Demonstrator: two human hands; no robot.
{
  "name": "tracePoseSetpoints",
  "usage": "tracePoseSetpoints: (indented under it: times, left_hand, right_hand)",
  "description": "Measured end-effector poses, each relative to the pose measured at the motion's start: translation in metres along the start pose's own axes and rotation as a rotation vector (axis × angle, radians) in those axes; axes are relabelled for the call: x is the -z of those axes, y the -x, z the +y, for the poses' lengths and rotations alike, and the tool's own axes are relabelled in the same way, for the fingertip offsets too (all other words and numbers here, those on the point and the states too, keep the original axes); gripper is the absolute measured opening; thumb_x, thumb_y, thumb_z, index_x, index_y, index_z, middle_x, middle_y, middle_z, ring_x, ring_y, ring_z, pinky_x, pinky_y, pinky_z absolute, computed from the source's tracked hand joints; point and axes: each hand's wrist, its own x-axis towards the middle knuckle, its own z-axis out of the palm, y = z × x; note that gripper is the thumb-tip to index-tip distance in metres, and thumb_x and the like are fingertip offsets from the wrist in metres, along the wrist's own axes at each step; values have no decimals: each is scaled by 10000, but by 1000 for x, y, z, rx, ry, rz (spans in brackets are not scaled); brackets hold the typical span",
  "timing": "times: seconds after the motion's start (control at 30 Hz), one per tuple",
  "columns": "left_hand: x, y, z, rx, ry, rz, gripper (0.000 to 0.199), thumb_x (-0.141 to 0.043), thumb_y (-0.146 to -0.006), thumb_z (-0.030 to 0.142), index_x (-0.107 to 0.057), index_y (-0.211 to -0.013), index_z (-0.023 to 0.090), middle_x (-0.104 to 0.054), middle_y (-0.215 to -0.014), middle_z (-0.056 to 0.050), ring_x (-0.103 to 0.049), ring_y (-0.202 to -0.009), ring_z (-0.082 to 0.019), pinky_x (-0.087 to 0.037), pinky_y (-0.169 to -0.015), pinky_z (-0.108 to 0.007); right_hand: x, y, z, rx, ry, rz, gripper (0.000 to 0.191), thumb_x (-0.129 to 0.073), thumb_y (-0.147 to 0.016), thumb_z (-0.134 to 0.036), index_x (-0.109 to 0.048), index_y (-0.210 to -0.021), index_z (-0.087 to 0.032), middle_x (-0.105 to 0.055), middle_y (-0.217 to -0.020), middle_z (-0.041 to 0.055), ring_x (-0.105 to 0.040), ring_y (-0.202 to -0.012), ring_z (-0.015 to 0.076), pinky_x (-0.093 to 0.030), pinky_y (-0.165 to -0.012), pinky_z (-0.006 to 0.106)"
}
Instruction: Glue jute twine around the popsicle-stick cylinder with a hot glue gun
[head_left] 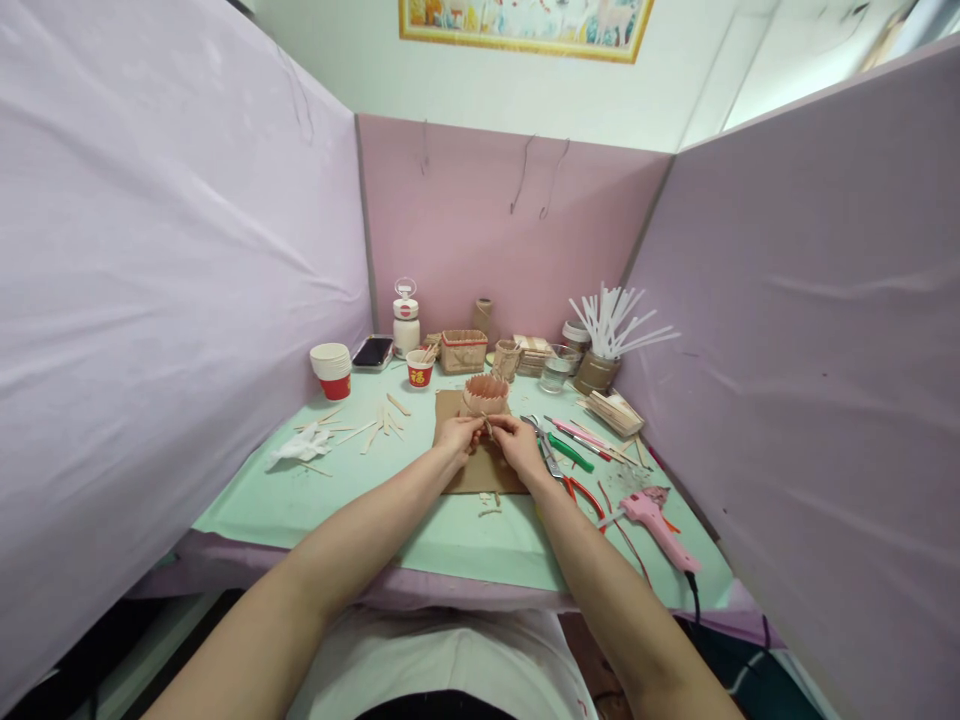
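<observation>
A round cup of upright craft sticks (485, 392) with an uneven top rim stands on a brown cardboard sheet (491, 475). At its near side, my left hand (460, 435) and my right hand (515, 440) meet with fingertips closed. Between them shows a small piece of thin brown twine (487, 424), pinched from both sides. How its ends run behind the fingers is hidden. The lower front of the cup is covered by my hands.
Pliers with green and red handles (571, 452) and a pink glue gun (660, 525) lie right. White glue sticks (609, 318) stand behind. Loose sticks (384, 418), a crumpled tissue (301, 445) and stacked paper cups (331, 370) are left. A glass of water (555, 372) stands at the back.
</observation>
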Motion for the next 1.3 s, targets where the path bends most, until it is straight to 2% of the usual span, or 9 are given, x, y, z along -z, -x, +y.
tracePoseSetpoints:
  times: [0.23,0.3,0.37,0.47,0.6,0.77,0.97,1.13,1.3]
  left_hand:
    - [0,-2,-3,-26,-5,9,336,-544,-885,338,-549,-1156,140,-589,-1133,-92,-600,-959,-190,-527,-808,-394]
    - [0,-3,-4,-56,-1,27,253,-583,-859,317,-604,-1002,109,-633,-920,-61,-611,-755,-134,-521,-666,-294]
    - [0,-3,-6,-96,11,50,191,-651,-797,283,-613,-775,98,-583,-645,-6,-522,-510,-73,-416,-490,-206]
    - [-2,-4,-8,-153,32,74,244,-721,-697,258,-556,-582,119,-468,-452,42,-383,-360,-36,-255,-393,-185]
    - [-4,-3,-9,-210,33,93,250,-724,-657,245,-535,-535,135,-460,-421,42,-373,-353,-40,-234,-391,-183]
    - [-5,0,-9,-268,3,117,202,-714,-630,208,-551,-532,138,-471,-418,38,-381,-364,-48,-231,-390,-186]
    - [-5,2,-9,-271,10,95,228,-701,-629,211,-519,-508,144,-460,-416,40,-372,-361,-47,-226,-387,-187]
    - [-3,5,-7,-263,25,35,226,-713,-630,232,-530,-534,142,-460,-424,40,-374,-361,-46,-237,-391,-190]
    - [3,5,-6,-252,22,-7,223,-707,-625,228,-511,-557,147,-485,-452,30,-395,-372,-49,-264,-396,-188]
  right_hand:
    - [1,-1,3,-3,-18,29,284,-517,-740,-285,-716,-917,-185,-740,-949,64,-675,-860,205,-535,-786,337]
    - [1,-1,4,3,-8,33,280,-523,-741,-283,-716,-921,-187,-739,-952,63,-675,-861,206,-536,-787,340]
    - [1,-1,4,14,11,40,271,-533,-742,-280,-716,-922,-192,-737,-961,63,-672,-870,207,-533,-800,348]
    - [1,0,3,42,56,48,256,-549,-742,-265,-716,-921,-193,-731,-982,68,-662,-907,212,-515,-852,368]
    - [2,1,1,81,115,56,259,-534,-755,-229,-713,-936,-186,-718,-1013,78,-643,-959,209,-478,-918,379]
    - [1,2,0,119,162,48,265,-499,-786,-215,-708,-948,-192,-709,-1016,81,-633,-957,204,-478,-906,376]
    - [0,5,-3,165,199,54,247,-517,-761,-175,-710,-912,-209,-699,-995,74,-605,-969,211,-444,-941,389]
    - [-1,3,-3,112,164,76,222,-552,-739,-240,-693,-904,-195,-702,-940,73,-624,-861,203,-486,-846,356]
    - [0,-1,1,26,59,107,261,-598,-681,-298,-674,-895,-170,-698,-771,36,-618,-685,178,-506,-692,310]
